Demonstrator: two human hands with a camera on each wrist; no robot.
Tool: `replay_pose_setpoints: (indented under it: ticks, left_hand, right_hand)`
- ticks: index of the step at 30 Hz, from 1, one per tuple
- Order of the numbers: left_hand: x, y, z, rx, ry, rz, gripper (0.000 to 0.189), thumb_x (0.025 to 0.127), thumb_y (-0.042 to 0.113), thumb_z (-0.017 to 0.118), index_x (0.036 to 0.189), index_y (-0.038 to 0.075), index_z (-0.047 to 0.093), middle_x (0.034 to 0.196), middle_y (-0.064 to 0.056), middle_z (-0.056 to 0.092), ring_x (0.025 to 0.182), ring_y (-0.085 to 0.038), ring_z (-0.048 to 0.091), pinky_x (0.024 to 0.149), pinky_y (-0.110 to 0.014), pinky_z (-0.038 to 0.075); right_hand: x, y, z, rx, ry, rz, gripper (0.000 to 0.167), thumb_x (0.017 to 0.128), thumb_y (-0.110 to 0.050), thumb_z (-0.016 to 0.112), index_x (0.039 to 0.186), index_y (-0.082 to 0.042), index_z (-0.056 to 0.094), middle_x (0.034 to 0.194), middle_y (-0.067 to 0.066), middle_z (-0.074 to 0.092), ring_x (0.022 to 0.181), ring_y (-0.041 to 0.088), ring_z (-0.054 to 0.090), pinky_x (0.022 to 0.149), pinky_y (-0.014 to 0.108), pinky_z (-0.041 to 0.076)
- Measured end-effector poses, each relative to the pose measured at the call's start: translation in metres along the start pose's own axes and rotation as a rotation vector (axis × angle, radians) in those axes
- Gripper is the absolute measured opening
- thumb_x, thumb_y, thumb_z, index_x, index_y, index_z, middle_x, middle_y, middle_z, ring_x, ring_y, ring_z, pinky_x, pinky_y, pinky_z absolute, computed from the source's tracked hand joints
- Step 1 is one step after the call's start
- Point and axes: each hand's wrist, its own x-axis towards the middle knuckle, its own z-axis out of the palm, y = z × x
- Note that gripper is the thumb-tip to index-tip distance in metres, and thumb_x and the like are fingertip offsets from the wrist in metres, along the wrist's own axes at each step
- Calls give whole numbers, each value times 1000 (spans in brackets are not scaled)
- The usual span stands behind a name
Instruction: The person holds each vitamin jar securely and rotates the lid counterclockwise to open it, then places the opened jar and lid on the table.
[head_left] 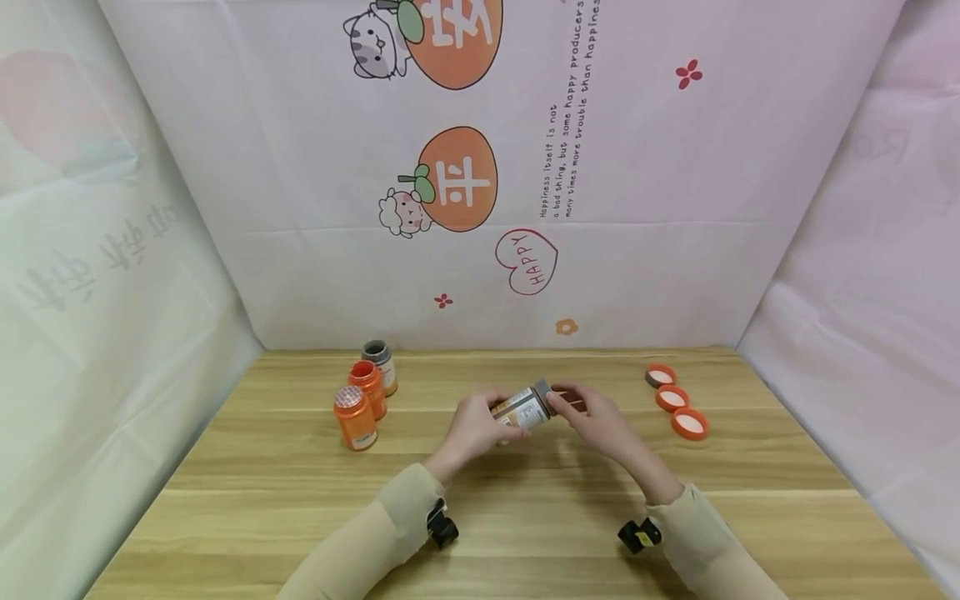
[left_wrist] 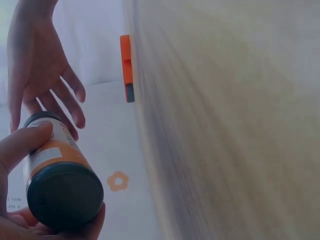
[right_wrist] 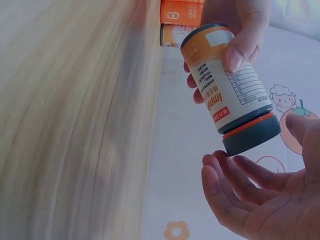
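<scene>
My left hand (head_left: 477, 427) grips a white and orange pill bottle (head_left: 521, 410) round its label, holding it tilted above the table with its top toward the right. A dark grey cap (right_wrist: 251, 135) sits on the bottle's top, and an orange ring shows between cap and body in the right wrist view. My right hand (head_left: 596, 418) is beside the cap with its fingers loosely bent and spread. In the right wrist view its fingertips (right_wrist: 220, 157) are right at the cap's lower edge, with the thumb held apart from it.
On the left of the wooden table (head_left: 510, 533) stand an orange bottle (head_left: 355, 419) with a silvery top, an uncapped orange bottle (head_left: 368, 387) and an uncapped grey-necked bottle (head_left: 380, 363). Three caps lie at the right: one grey (head_left: 660, 376), two orange (head_left: 689, 424). A printed cloth (head_left: 630, 250) hangs behind.
</scene>
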Motion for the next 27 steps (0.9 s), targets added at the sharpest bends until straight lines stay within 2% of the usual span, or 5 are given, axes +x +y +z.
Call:
replay_pose_setpoints:
  ticks: [6, 14, 20, 23, 27]
  left_hand:
    - [-10, 5, 0, 69, -14, -9, 54, 63, 24, 87, 110, 11, 66, 91, -4, 66, 72, -14, 58, 53, -27, 50]
    - [-18, 9, 0, 108, -19, 44, 51, 63, 24, 87, 107, 11, 66, 92, -1, 66, 74, -12, 58, 58, -24, 50]
    - [-24, 12, -1, 121, -28, 67, 52, 61, 28, 88, 107, 13, 67, 91, 0, 67, 73, -11, 57, 61, -24, 49]
    - [-29, 13, -1, 122, -39, 67, 55, 61, 31, 88, 109, 14, 66, 93, 0, 66, 73, -10, 57, 60, -24, 49]
    - [-34, 16, -1, 127, -34, 75, 56, 63, 32, 87, 111, 13, 66, 94, -1, 66, 73, -9, 57, 60, -23, 48]
  right_hand:
    - [-2, -4, 1, 33, -15, -2, 56, 94, -50, 49, 129, -7, 54, 120, 16, 61, 104, 29, 61, 76, 34, 54]
    - [-5, -11, 3, 72, -37, -13, 53, 94, -47, 51, 127, -5, 55, 118, 16, 62, 100, 28, 62, 75, 39, 55]
    - [-8, -12, 3, 55, -44, -26, 50, 94, -46, 51, 124, -7, 57, 114, 13, 63, 96, 23, 62, 72, 36, 55]
    - [-10, -14, 2, 46, -49, -12, 47, 94, -47, 51, 121, -9, 59, 108, 11, 65, 91, 20, 61, 70, 33, 54]
    - [-13, -18, 2, 40, -62, 12, 45, 95, -47, 50, 115, -8, 61, 93, 8, 65, 76, 16, 59, 63, 30, 52]
